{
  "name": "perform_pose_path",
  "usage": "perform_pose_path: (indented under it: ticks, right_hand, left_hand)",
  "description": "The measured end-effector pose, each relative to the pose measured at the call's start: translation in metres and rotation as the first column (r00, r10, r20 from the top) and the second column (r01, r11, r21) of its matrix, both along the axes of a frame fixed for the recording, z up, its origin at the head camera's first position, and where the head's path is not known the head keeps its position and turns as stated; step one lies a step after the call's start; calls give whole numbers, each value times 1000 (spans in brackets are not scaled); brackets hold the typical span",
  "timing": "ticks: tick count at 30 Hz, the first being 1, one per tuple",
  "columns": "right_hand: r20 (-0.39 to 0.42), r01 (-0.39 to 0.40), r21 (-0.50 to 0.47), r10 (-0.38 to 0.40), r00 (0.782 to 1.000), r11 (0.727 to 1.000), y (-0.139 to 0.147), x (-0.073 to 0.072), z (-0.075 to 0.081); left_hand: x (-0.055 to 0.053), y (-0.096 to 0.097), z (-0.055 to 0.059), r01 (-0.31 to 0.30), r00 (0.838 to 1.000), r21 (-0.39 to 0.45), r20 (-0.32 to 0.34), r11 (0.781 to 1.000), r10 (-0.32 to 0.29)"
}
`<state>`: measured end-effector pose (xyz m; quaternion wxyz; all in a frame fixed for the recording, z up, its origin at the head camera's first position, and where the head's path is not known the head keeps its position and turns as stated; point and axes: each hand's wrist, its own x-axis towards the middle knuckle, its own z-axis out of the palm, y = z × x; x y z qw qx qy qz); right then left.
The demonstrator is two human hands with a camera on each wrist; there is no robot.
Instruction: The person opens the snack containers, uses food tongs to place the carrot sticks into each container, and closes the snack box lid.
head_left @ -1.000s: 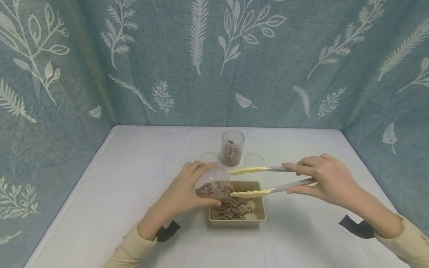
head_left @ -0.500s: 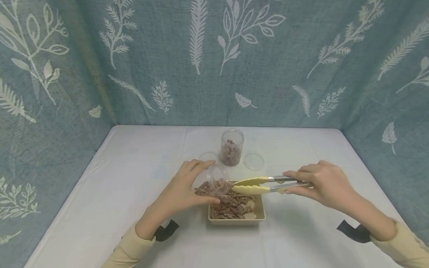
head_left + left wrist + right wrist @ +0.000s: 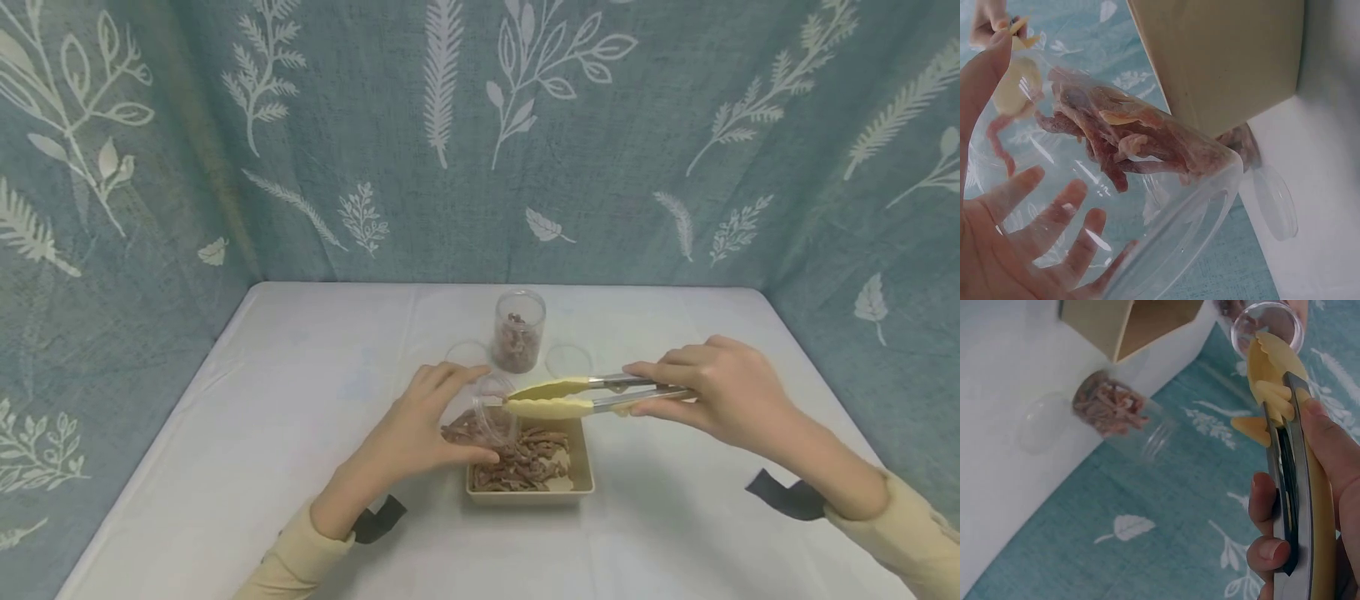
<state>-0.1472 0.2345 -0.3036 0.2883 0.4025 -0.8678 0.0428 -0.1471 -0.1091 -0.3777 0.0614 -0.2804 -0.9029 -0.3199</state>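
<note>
My left hand (image 3: 412,437) holds a clear plastic jar (image 3: 1166,215) tipped on its side, its mouth facing right above the left part of a beige tray (image 3: 532,499). Brown strips that look like dried meat (image 3: 1129,134) lie inside the jar; more strips (image 3: 521,471) cover much of the tray. My right hand (image 3: 716,387) grips metal tongs (image 3: 551,408) with yellow scalloped heads. Those heads are close together at the jar's mouth. In the left wrist view, a single strip (image 3: 1000,147) hangs by a yellow head; whether it is pinched is unclear.
Behind the tray an upright clear jar (image 3: 519,333), partly filled with similar strips, stands without its lid. Round clear lids (image 3: 467,353) (image 3: 568,361) lie on either side of it. A blue leaf-patterned cloth (image 3: 480,217) borders the white table (image 3: 315,375) at the back and sides.
The tongs' heads have come together from wide apart, then risen slightly and shifted left to the jar's mouth. My left hand and its jar have barely moved.
</note>
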Motion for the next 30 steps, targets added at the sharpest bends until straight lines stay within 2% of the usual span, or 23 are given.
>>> perform_pose_path:
  ticks: [7, 14, 19, 25, 30]
  right_hand:
    - [26, -14, 22, 14, 1000, 1000, -8, 0, 2]
    - [49, -44, 29, 43, 998, 999, 9, -3, 12]
    - [87, -107, 136, 96, 992, 985, 19, -15, 16]
    - [80, -201, 325, 185, 979, 924, 3, -38, 17]
    - [33, -251, 488, 270, 962, 836, -21, -55, 25]
  left_hand:
    - [0, 3, -2, 11, 1000, 3, -4, 1000, -11]
    - [-2, -3, -2, -41, 999, 3, 23, 999, 41]
    - [-4, -9, 0, -73, 997, -8, 24, 997, 73]
    - [-6, -14, 4, -79, 997, -6, 17, 997, 79]
    - [-8, -15, 5, -83, 996, -16, 19, 996, 83]
